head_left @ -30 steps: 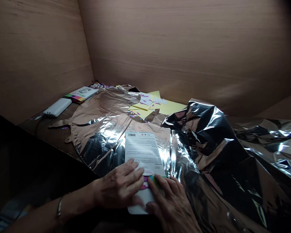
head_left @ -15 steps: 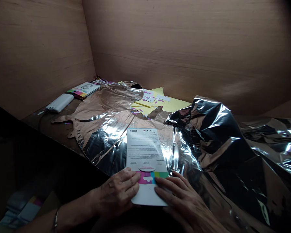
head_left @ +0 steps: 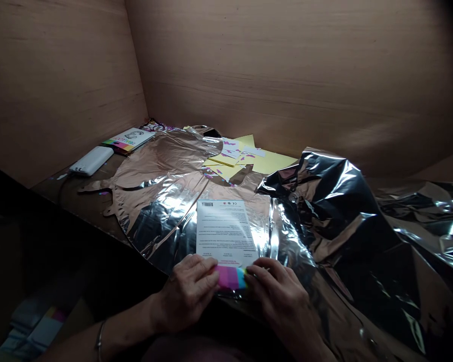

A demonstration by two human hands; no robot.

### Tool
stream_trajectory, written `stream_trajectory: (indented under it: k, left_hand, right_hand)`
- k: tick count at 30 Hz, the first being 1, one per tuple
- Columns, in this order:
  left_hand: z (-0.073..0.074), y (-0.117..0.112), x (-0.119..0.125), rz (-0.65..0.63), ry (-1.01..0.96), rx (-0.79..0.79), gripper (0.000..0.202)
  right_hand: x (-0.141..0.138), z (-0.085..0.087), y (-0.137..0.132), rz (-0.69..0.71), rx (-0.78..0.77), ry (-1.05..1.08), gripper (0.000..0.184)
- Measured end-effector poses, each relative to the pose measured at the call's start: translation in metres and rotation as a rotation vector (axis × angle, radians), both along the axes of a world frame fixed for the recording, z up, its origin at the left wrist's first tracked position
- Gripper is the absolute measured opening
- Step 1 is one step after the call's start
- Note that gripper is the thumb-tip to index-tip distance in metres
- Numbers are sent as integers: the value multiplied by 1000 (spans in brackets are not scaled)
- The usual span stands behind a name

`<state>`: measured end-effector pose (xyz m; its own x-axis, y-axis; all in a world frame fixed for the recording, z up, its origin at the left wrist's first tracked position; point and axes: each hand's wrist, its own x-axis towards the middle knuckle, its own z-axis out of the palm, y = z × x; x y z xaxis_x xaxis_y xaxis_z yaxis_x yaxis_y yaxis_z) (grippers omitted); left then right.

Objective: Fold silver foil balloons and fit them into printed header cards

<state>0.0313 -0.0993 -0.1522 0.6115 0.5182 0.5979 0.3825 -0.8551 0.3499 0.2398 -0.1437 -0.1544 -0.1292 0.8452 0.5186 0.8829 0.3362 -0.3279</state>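
Note:
A printed cardboard sleeve (head_left: 226, 231) lies on a deflated copper-coloured foil balloon (head_left: 166, 201), its text upside down to me. Along its near end a pink, purple and blue flap (head_left: 230, 278) is folded over onto the printed face. My left hand (head_left: 192, 284) grips the left side of this folded end, fingers curled. On the opposite side my right hand (head_left: 279, 289) pinches the other corner, with the thumb hidden from view.
Yellow and white papers (head_left: 275, 162) with pink flecks lie by the back panel. At the left sit a white power bank (head_left: 92, 161) with a cable and a balloon package (head_left: 130, 140). More crumpled foil (head_left: 340, 201) spreads right. A box of packets (head_left: 41, 322) stands low at left.
The white end with the hang hole has been folded over, showing a coloured strip. Both hands have shifted from lying on the sleeve to gripping the folded end.

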Motion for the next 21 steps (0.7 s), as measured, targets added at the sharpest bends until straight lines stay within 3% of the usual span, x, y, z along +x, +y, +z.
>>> stream_trajectory:
  k: [8,13,15,17,18,21]
  left_hand:
    - [-9,-3,5,45,45,65,11]
    - [-23,-6,8,122,172,290,18]
    - [-26,-10,5,123,246,304,41]
    - [-26,-17,0,123,313,280,60]
    - [-26,-21,-4,123,344,286,59]
    - [-27,-33,-16,123,399,420,31]
  right_hand:
    - [-2,2,2,22,-89,-45,26]
    - [-17,-5,9,-214,-16,-195,27]
    - [-20,-8,13,-278,-8,-254,26]
    - [-21,-11,13,-259,-14,-266,25]
    - [-20,-13,11,-219,-6,-262,25]
    - [-18,-22,0,-43,103,-233,23]
